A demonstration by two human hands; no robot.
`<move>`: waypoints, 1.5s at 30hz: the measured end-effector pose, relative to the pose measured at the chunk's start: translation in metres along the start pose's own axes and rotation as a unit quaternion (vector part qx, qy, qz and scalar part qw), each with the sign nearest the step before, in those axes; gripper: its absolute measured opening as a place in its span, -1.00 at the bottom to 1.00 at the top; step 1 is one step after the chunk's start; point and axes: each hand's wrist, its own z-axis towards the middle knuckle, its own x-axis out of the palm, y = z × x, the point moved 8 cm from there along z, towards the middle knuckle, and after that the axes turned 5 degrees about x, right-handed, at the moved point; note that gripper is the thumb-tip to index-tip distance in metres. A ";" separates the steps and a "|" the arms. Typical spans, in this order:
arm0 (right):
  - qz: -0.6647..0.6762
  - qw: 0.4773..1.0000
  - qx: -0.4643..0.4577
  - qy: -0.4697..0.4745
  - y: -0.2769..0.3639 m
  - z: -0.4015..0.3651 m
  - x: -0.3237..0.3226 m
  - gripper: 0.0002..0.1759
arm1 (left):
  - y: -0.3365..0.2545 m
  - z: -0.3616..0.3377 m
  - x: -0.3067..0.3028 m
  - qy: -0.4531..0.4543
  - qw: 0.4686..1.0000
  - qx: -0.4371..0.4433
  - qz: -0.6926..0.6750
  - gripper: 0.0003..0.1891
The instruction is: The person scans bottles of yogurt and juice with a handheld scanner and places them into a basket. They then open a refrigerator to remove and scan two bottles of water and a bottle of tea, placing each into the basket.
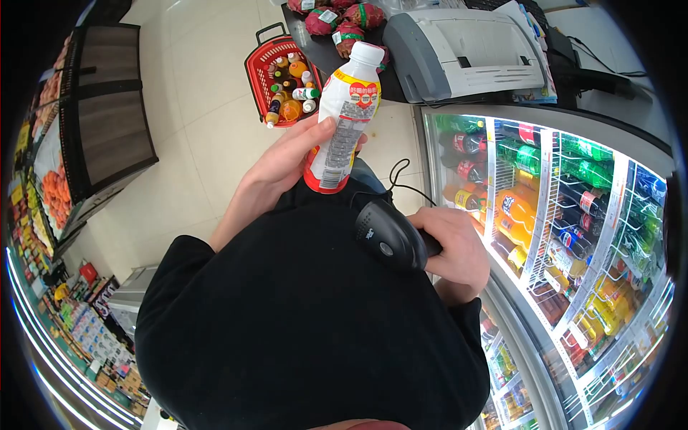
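Note:
My left hand [287, 154] is wrapped round a white plastic drink bottle [345, 118] with a white cap and a red and yellow label. The bottle stands tilted, cap away from me, its printed back and barcode turned up towards me. In my right hand [455, 247] is a black handheld barcode scanner [390, 235], gripped by its handle. Its head lies between my chest and the bottle, apart from the bottle. A thin black cord [405, 172] loops out beside it. Part of my left fingers is hidden behind the bottle.
A red shopping basket [252, 75] with several bottles sits beyond my left hand. Wrapped dragon fruits [349, 36] and a grey-white printer-like machine [459, 57] stand on the dark counter ahead. A lit drinks fridge [552, 215] is close on my right; produce shelves [54, 186] are at left.

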 end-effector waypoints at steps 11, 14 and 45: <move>0.003 1.000 0.008 0.001 -0.005 0.009 0.004 -0.57 | -0.004 0.002 -0.007 -0.015 1.000 -0.003 -0.027 -0.16; 0.012 0.999 0.047 -0.002 -0.013 0.016 0.002 -0.56 | -0.010 0.002 -0.006 -0.007 0.999 0.011 -0.031 -0.11; 0.693 0.672 0.172 -0.194 -0.105 0.186 0.109 -0.56 | -0.153 -0.009 -0.028 0.047 0.777 0.470 0.416 -0.25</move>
